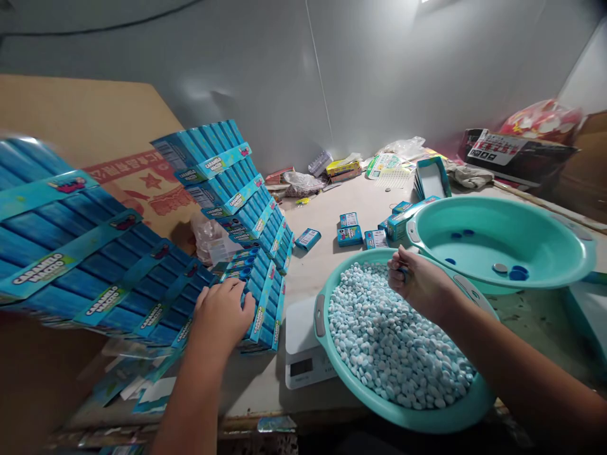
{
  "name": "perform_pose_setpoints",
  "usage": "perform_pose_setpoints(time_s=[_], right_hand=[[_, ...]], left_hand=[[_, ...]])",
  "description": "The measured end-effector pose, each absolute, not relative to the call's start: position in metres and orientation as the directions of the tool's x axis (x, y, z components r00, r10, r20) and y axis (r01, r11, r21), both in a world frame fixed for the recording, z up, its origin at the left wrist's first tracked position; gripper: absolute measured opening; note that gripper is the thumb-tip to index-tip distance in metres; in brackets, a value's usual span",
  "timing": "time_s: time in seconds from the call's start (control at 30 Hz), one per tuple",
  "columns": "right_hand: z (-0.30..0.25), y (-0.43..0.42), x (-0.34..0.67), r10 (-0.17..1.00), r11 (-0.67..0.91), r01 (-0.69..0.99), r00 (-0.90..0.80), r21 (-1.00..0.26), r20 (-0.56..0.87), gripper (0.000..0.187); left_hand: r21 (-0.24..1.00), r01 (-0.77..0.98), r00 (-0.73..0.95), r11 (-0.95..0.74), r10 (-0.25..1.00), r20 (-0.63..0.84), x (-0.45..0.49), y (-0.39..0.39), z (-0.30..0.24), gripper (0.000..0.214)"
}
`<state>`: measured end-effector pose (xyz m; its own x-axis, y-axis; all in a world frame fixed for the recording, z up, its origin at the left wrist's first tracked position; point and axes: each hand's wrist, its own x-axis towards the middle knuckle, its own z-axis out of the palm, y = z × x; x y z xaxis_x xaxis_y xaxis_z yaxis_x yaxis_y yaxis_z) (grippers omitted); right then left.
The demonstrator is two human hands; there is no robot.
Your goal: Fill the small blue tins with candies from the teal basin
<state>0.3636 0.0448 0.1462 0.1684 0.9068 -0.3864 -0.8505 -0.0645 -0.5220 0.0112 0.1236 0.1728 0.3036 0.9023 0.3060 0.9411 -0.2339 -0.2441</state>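
Note:
My left hand point(222, 316) rests on a stack of blue display trays point(258, 297) filled with small tubes, fingers spread over the top tray. My right hand point(420, 281) hovers over a teal basin point(403, 414) full of small blue-and-white candies point(393, 341), its fingers closed on something small and blue that I cannot identify. The basin sits partly on a white digital scale point(303, 354).
A second teal basin point(502, 243) holding a few blue caps stands at the right. Small blue boxes point(349, 229) lie on the table behind. More stacked blue trays point(222, 177) and a cardboard box point(137, 183) fill the left. Clutter lines the back wall.

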Motion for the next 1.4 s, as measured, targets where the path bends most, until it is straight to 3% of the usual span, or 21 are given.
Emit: perform_pose_setpoints(time_s=[0.1, 0.27, 0.4, 0.47, 0.53, 0.63, 0.7, 0.8, 0.93, 1.1, 1.17, 1.27, 1.4], right_hand=[[0.148, 0.044, 0.363, 0.904, -0.075, -0.845, 0.166, -0.53, -0.393, 0.031], [0.151, 0.041, 0.359, 0.903, -0.142, -0.807, 0.131, -0.572, -0.409, 0.032], [0.15, 0.04, 0.357, 0.909, -0.199, -0.803, 0.063, -0.562, -0.412, 0.032], [0.149, 0.04, 0.355, 0.898, -0.27, -0.811, -0.018, -0.518, -0.441, 0.033], [0.148, 0.039, 0.354, 0.881, -0.338, -0.804, -0.088, -0.489, -0.465, 0.033], [0.148, 0.038, 0.352, 0.885, -0.366, -0.783, -0.125, -0.504, -0.448, 0.034], [0.148, 0.036, 0.351, 0.902, -0.357, -0.776, -0.141, -0.52, -0.408, 0.037], [0.149, 0.035, 0.352, 0.92, -0.34, -0.777, -0.158, -0.529, -0.359, 0.039], [0.147, 0.036, 0.353, 0.935, -0.332, -0.764, -0.189, -0.553, -0.301, 0.041], [0.139, 0.032, 0.344, 0.945, -0.327, -0.706, -0.249, -0.628, -0.212, 0.034], [0.136, 0.03, 0.341, 0.945, -0.323, -0.673, -0.267, -0.666, -0.189, 0.034], [0.133, 0.031, 0.341, 0.946, -0.322, -0.665, -0.246, -0.674, -0.209, 0.036], [0.137, 0.036, 0.347, 0.963, -0.217, -0.683, -0.032, -0.697, -0.268, 0.038]], left_hand=[[-0.27, 0.937, 0.296, -0.222, 0.914, 0.276, 0.013, 0.122, 0.174, 0.043], [-0.186, 0.962, 0.244, -0.198, 0.932, 0.267, 0.009, 0.124, 0.175, 0.041], [-0.076, 0.991, 0.13, -0.113, 0.95, 0.284, 0.015, 0.124, 0.179, 0.034], [0.018, 0.998, 0.047, -0.058, 0.925, 0.377, 0.032, 0.118, 0.181, 0.034], [0.141, 0.981, 0.032, -0.132, 0.832, 0.554, 0.061, 0.102, 0.181, 0.031], [0.357, 0.792, 0.133, -0.496, 0.71, 0.691, 0.122, 0.067, 0.173, 0.023], [0.425, 0.619, 0.369, -0.661, 0.722, 0.586, 0.16, 0.046, 0.163, 0.023], [0.43, 0.534, 0.583, -0.728, 0.686, 0.435, 0.195, 0.032, 0.147, 0.027], [0.515, 0.441, 0.611, -0.735, 0.666, 0.428, 0.197, 0.039, 0.139, 0.028], [0.657, 0.503, 0.502, -0.561, 0.809, 0.307, 0.19, 0.045, 0.143, 0.006], [0.675, 0.527, 0.473, -0.516, 0.838, 0.271, 0.194, 0.042, 0.143, 0.007], [0.662, 0.514, 0.451, -0.546, 0.828, 0.332, 0.192, 0.039, 0.145, 0.004], [0.523, 0.667, 0.258, -0.53, 0.823, 0.505, 0.14, 0.058, 0.164, 0.014]])
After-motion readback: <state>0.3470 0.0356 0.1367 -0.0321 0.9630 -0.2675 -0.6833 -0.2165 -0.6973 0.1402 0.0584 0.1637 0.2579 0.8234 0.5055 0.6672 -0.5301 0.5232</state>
